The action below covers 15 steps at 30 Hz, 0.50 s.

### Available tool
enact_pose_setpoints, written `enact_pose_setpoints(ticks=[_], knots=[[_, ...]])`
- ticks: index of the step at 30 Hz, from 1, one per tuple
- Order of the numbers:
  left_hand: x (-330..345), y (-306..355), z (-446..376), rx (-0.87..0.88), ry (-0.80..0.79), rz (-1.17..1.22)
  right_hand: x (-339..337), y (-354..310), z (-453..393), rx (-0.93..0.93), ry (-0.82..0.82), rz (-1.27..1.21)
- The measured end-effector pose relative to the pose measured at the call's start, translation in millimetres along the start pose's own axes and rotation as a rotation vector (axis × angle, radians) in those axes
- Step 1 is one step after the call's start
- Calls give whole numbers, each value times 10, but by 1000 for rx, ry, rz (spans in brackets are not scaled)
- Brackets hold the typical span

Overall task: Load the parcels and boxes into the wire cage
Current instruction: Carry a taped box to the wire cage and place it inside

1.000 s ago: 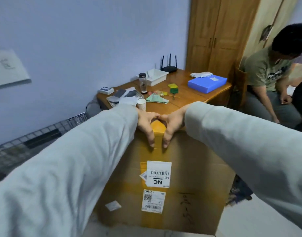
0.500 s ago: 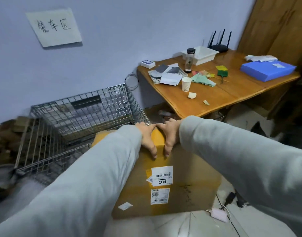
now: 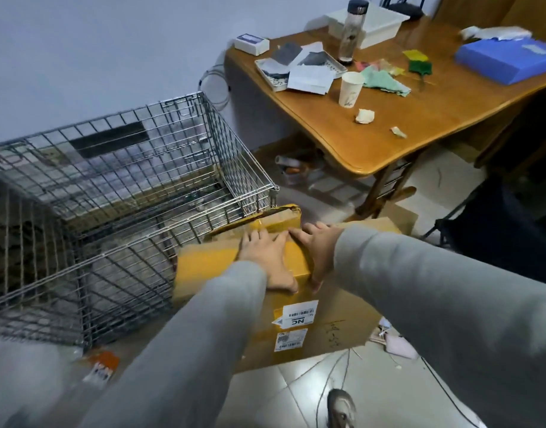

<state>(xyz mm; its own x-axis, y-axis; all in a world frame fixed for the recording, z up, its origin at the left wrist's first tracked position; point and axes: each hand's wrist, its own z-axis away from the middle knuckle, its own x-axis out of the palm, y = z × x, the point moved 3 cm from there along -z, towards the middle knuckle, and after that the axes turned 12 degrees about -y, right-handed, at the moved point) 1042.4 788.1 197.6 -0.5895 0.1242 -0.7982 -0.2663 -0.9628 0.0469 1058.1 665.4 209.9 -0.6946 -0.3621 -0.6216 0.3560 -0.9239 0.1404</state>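
Large cardboard box (image 3: 312, 322) down on the floor, just beside the near corner of the wire cage (image 3: 117, 193), well clear of the wooden counter (image 3: 420, 118). Left hand (image 3: 267, 257) spread flat, palm down on the top face; right hand (image 3: 316, 251) open too, fingers draped over the top edge, clamped on nothing. Looks stiff, bulky and probably heavy (taped seams, one crumpled top corner near the cage). Smooth tape likely slippery; best taken low at opposite bottom edges, not by the flaps.
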Motion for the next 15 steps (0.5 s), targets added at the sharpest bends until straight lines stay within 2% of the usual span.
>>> enact_pose_setpoints(ticks=[4,9,15], knots=[[429,-23,-468,0,-18,63,128,25,-528,-24,-90,-5],[1035,-25,-974,11,-67,133,190,203,-1114,-114,-191,-203],[1522,-105,-1472,-24,-7,223,247,307,-1651,-89,-173,-247]])
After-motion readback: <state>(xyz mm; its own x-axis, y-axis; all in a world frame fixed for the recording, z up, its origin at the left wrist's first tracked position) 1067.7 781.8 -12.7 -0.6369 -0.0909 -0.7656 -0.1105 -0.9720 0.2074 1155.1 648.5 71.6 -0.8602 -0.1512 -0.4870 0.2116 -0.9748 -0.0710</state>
